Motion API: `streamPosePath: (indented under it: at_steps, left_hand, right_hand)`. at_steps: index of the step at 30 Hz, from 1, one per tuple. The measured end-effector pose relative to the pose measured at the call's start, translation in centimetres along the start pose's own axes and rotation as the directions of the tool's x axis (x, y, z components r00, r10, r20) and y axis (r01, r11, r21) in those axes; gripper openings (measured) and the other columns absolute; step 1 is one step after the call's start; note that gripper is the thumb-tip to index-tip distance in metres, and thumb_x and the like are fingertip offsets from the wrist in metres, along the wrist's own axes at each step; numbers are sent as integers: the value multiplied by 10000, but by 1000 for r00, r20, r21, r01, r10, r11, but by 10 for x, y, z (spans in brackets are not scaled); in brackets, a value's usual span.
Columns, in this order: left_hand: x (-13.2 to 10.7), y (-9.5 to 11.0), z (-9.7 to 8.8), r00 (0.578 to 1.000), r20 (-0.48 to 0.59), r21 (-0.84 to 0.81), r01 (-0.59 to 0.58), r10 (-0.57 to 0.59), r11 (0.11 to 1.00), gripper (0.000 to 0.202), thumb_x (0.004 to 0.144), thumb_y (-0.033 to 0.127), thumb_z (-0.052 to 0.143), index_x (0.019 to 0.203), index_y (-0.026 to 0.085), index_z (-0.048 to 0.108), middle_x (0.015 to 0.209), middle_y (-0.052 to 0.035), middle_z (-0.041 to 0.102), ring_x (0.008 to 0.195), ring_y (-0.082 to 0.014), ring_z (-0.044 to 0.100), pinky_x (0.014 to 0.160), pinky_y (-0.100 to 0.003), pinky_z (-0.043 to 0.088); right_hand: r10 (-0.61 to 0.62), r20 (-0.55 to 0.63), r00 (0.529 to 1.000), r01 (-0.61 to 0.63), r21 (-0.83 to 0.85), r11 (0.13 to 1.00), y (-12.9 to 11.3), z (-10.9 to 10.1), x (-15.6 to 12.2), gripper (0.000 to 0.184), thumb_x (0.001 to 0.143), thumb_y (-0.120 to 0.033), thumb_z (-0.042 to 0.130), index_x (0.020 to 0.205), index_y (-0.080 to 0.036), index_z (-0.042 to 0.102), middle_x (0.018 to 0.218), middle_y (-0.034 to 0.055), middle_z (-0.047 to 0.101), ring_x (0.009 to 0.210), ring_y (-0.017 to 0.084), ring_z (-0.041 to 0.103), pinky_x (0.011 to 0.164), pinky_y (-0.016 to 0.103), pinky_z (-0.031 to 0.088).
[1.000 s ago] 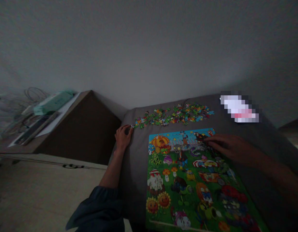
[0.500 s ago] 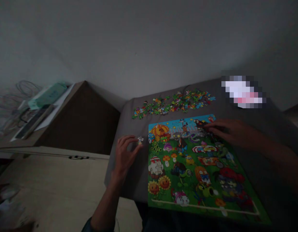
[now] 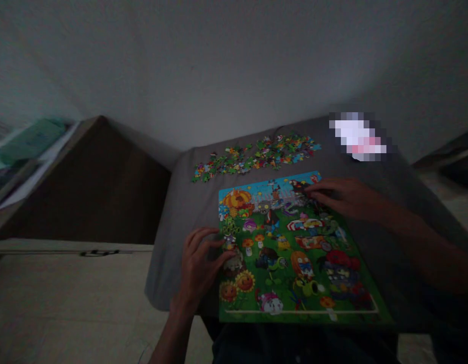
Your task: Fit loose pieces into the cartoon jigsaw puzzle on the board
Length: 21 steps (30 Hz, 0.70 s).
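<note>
Two hands sit on a cartoon jigsaw puzzle (image 3: 290, 263). The left hand (image 3: 199, 268) curls at its left edge, fingertips (image 3: 221, 243) on the picture, too dark to tell whether they pinch a piece. The right hand (image 3: 342, 197) lies open across the upper right corner. The puzzle rests flat on a grey padded surface (image 3: 169, 258), with loose puzzle pieces (image 3: 256, 156) scattered just beyond its top edge.

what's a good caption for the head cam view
Left hand and right hand on a cartoon jigsaw puzzle, loose pieces beyond it
</note>
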<state>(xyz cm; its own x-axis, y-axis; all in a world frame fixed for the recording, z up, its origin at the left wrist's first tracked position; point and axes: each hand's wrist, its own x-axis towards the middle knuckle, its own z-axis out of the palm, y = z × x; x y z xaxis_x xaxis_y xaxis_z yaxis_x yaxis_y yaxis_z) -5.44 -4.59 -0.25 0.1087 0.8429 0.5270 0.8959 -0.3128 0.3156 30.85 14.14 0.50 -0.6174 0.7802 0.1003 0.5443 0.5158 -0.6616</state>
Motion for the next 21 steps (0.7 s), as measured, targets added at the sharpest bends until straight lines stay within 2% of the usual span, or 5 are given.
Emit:
streamPosePath:
  at_steps: [3, 6, 11, 17, 21]
  left_hand:
    - [13, 29, 4, 998, -12, -45, -55, 54, 998, 241, 854, 433, 780, 910, 228, 667, 1105, -54, 717, 1133, -231, 618, 969, -395, 510]
    - [29, 65, 12, 992, -37, -68, -127, 124, 990, 271, 846, 427, 788, 906, 217, 629, 1102, -59, 719, 1169, -232, 607, 1009, -393, 494]
    - [49, 99, 22, 985, -31, -130, -175, 172, 976, 265, 839, 413, 799, 933, 224, 639, 1128, -51, 720, 1194, -220, 600, 1020, -381, 515]
    - [49, 97, 20, 986, -61, -91, -162, 157, 983, 171, 891, 323, 771, 1009, 275, 657, 1049, -7, 748, 1092, -215, 670, 925, -391, 573]
    - [39, 65, 14, 993, -27, -31, -118, 117, 993, 167, 904, 263, 744, 1045, 336, 690, 1068, 9, 761, 1018, -232, 706, 866, -421, 587]
  right_hand:
    - [95, 33, 995, -100, 289, 952, -33, 3, -6, 373, 965, -461, 586, 1191, -203, 734, 1085, 101, 781, 907, 249, 738, 779, 390, 576]
    - [31, 196, 980, -143, 588, 796, -69, 17, -16, 402, 968, -452, 613, 1296, -224, 653, 1083, 66, 754, 972, 196, 718, 824, 338, 568]
    - [-33, 353, 935, -257, 741, 620, -95, 43, -30, 350, 899, -368, 711, 1211, -214, 668, 872, 1, 700, 778, 137, 660, 681, 268, 518]
    - [76, 287, 955, -277, 774, 569, -92, 40, -28, 266, 872, -366, 733, 1068, -188, 707, 722, -21, 649, 641, 119, 588, 588, 250, 459]
    - [99, 198, 975, -213, 725, 655, -76, 17, -23, 248, 891, -354, 705, 1085, -202, 732, 772, -9, 692, 669, 127, 628, 625, 265, 503]
